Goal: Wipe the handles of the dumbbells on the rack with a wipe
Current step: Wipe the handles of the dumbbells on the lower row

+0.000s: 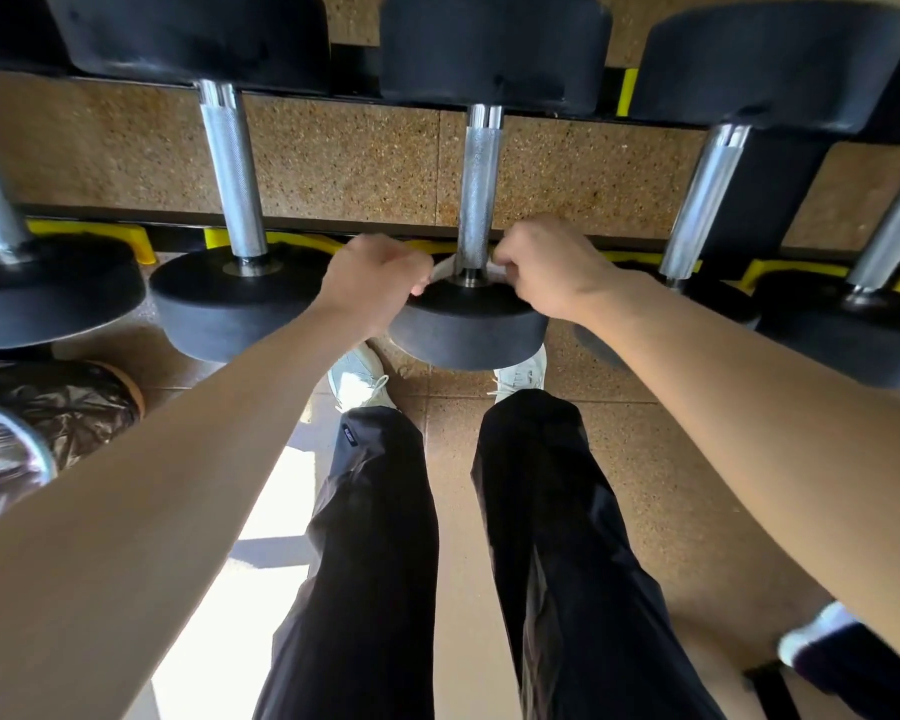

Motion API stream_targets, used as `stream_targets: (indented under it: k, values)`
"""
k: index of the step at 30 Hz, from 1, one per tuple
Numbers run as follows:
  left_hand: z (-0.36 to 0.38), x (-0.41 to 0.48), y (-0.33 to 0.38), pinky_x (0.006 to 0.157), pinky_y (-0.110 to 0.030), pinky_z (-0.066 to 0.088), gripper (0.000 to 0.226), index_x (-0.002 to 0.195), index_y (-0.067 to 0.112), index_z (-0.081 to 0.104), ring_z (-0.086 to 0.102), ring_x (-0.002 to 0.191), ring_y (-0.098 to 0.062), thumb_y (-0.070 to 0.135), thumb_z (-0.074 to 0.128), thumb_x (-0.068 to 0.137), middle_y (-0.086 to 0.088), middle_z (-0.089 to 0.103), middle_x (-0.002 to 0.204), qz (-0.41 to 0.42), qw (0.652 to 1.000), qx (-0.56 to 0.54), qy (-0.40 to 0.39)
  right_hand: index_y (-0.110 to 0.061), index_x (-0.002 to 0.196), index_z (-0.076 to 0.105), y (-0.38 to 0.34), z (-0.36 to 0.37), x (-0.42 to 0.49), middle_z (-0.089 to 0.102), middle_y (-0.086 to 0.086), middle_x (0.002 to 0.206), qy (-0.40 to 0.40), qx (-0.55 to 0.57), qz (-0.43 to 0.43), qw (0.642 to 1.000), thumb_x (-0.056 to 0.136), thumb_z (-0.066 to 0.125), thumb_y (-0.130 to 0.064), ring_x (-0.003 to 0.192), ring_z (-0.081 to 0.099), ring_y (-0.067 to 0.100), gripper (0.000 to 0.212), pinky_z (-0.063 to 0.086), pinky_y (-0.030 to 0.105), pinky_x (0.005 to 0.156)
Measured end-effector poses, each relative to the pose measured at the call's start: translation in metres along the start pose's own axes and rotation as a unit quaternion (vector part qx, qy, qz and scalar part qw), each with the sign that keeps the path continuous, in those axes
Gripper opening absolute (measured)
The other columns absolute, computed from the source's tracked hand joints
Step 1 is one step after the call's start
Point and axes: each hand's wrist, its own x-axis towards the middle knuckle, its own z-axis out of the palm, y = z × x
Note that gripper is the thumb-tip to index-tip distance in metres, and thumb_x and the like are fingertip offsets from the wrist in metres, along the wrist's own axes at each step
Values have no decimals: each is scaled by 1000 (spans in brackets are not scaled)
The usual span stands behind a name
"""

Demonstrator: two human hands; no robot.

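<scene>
Both hands, left (372,283) and right (536,270), are pinching the wipe (444,268) ends, looping it behind the handle (479,189) to scrub all round.

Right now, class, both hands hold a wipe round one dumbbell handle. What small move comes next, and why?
Probably slide the wipe away along the handle. The left hand and right hand pinch its ends at the handle's near end, so most of the handle lies beyond the wipe.
</scene>
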Motion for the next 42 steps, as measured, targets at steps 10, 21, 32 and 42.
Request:
stream_targets:
  k: [10,21,32,42]
  values:
    - [3,0,7,60,-32,26,23,68,5,63,40,62,-21,22,60,84,0,41,55,-14,999,-17,-31,-6,75,73,9,6,-11,64,13,71,56,35,13,998,89,64,-10,68,57,28,17,53,43,76]
    - [-5,11,22,93,-35,50,18,80,21,65,68,93,-17,19,59,97,1,69,89,-57,979,-197,13,-9,110,75,4,-13,-11,71,4,102,143,289,198,926,95,68,-19,93,65,21,19,53,32,86]
    - [-5,30,48,67,-23,56,13,99,16,72,75,85,-14,18,60,96,-2,78,93,-105,950,-290,56,-11,111,73,23,-30,12,74,2,100,228,476,299,795,91,71,-18,77,67,7,21,51,15,64]
    - [-22,34,63,94,-35,53,18,111,16,65,73,101,-16,19,59,94,0,78,103,-110,877,-462,70,-13,100,69,1,-53,41,75,3,94,187,619,363,671,88,74,-15,71,66,7,14,52,17,62]
